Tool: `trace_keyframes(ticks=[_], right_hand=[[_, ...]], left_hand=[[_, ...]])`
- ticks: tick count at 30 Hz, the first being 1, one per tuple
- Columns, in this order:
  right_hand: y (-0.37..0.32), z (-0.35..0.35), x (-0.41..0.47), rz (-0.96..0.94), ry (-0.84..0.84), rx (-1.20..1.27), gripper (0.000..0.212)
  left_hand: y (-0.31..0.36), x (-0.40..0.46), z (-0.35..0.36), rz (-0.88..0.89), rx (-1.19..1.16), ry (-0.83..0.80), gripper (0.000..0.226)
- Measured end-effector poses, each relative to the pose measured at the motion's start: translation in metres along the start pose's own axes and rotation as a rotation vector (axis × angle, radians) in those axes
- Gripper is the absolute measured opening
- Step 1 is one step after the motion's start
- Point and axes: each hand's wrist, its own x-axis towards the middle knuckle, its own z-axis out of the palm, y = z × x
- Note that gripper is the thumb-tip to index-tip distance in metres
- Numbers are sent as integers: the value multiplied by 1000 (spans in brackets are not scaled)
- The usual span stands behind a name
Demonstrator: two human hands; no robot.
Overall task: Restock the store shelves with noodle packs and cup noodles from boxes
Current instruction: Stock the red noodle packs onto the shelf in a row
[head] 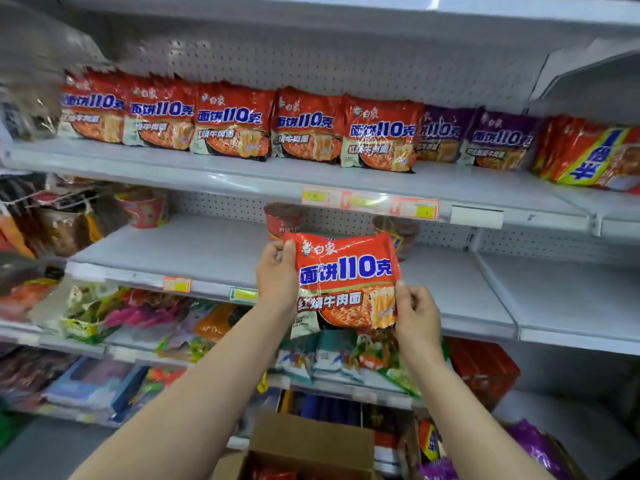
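I hold a red noodle pack [343,282] upright in front of the middle shelf [194,251]. My left hand [277,275] grips its upper left edge. My right hand [417,313] pinches its lower right corner. On the upper shelf [242,171] stands a row of several matching red packs [235,123], then two purple packs [498,140] to their right. Three cup noodles [143,209] stand far apart at the back of the middle shelf; the two behind the held pack are partly hidden. An open cardboard box [308,441] sits below my arms.
A yellow-and-red noodle pack [588,154] lies at the upper shelf's right end. Snack bags [138,317] fill the lower shelves and the left side. A second box with purple packs [540,448] sits at bottom right. A red carton [485,368] stands on a lower shelf.
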Motion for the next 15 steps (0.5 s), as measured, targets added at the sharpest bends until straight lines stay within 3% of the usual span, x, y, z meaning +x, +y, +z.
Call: trace_keyframes(ticks=[8, 15], right_hand=[[-47, -22, 2, -271, 88, -154, 34], [-73, -19, -6, -315, 95, -21, 29]], left_hand=[[44, -5, 14, 112, -37, -60, 20], [56, -10, 4, 85, -69, -86, 24]])
